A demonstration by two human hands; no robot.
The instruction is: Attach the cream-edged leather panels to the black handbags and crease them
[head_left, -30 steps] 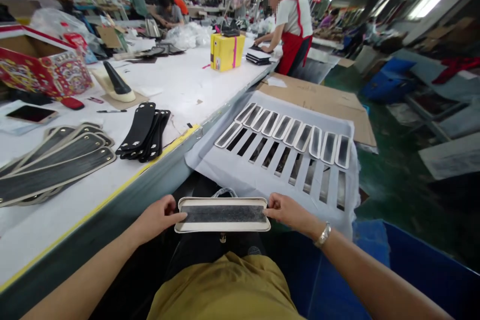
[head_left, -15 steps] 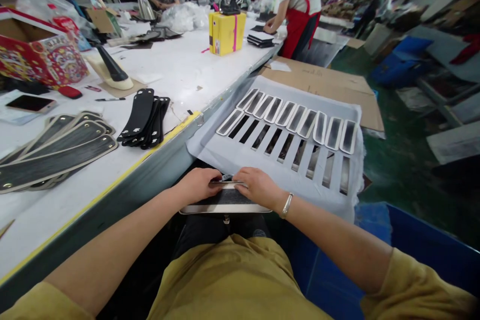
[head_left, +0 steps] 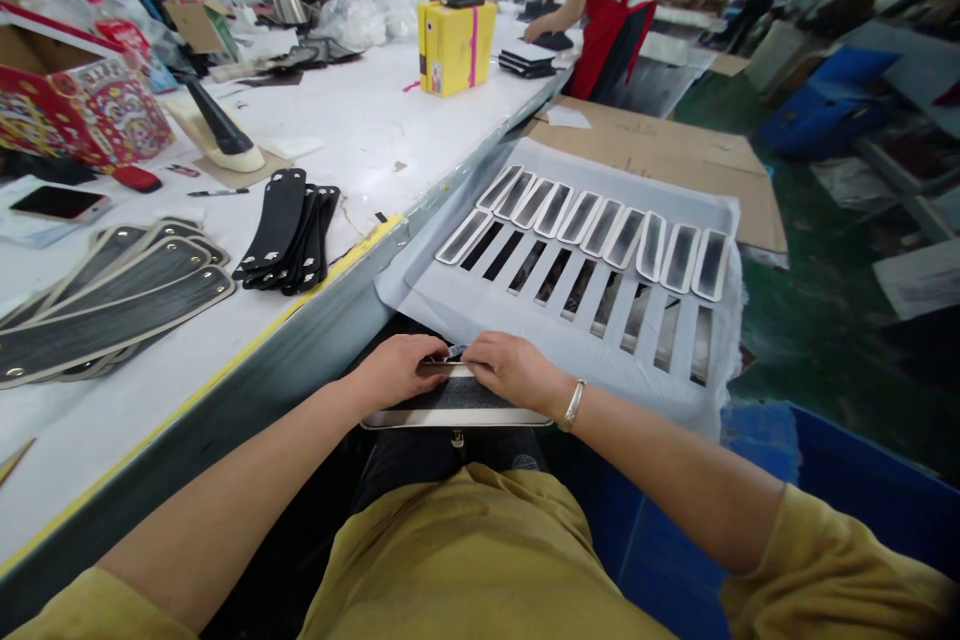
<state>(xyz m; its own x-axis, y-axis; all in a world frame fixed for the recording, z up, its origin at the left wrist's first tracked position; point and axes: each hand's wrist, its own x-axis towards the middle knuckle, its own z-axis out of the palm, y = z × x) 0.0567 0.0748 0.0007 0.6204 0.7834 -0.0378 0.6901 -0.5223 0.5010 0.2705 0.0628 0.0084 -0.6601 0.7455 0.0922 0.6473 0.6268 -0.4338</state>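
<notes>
Close to my lap is a black panel with cream edging (head_left: 457,395), lying level between my hands. My left hand (head_left: 397,367) pinches its far edge from the left, fingers curled over it. On the same edge, my right hand (head_left: 517,372) has bent fingers pressed down, close to the left fingertips. A small shiny piece (head_left: 454,351) shows between the hands; its kind is too small to tell. Below the panel's near edge hangs a small metal fitting (head_left: 457,439). The palms hide part of the panel.
A pale slotted sheet (head_left: 517,320) carries a row of dark, white-edged strips (head_left: 581,217). On the white table (head_left: 360,145) are black straps (head_left: 281,225), grey pale-edged pieces (head_left: 142,305) and a yellow box (head_left: 456,45). A blue bin (head_left: 840,480) stands right; a co-worker in a red apron (head_left: 611,30) stands beyond.
My view has shifted slightly, so the slotted sheet appears farther right. The right fingers have moved a little along the panel's edge; both hands keep their hold.
</notes>
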